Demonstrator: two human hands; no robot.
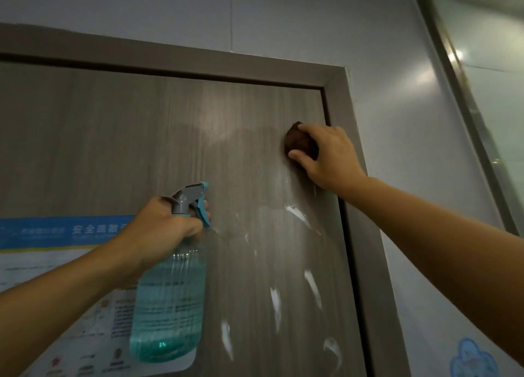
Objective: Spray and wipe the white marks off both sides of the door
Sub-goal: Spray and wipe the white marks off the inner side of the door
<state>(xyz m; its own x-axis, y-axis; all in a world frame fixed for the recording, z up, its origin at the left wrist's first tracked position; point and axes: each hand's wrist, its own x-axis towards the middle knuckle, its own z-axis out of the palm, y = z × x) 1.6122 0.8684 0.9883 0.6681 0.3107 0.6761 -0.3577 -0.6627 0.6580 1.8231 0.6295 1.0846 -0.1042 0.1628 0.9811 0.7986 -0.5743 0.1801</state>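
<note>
Head view, looking up at the upper right corner of the door (119, 138), closed in its frame (338, 99) against a pale tiled wall (283, 16). Right hand (326, 155) curled round a bunched dark brown cloth (300, 142), thumb below and fingers above, cloth pressed flat to the door just beside the frame edge. Left hand (158, 229) wrapped round the neck of a teal spray bottle (170, 303), one finger on the trigger (202, 215), nozzle aimed at the door; bottle well filled with liquid. White marks (297, 216) streaked down the door below the cloth, from just under the right hand to the bottom edge of the view; hazy smeared band above and to the left of the cloth. Blue-and-white notice (56, 232) fixed to the door at lower left, partly behind the bottle. Step in hand, by judgement: wiping this side's upper marks. Best done with firm even pressure, overlapping strokes carried downward through the wet streaks, cloth turned to a clean face once loaded, spray kept off the notice and applied only ahead of the cloth. Most of this side's marks not yet wiped; far side not visible.
</note>
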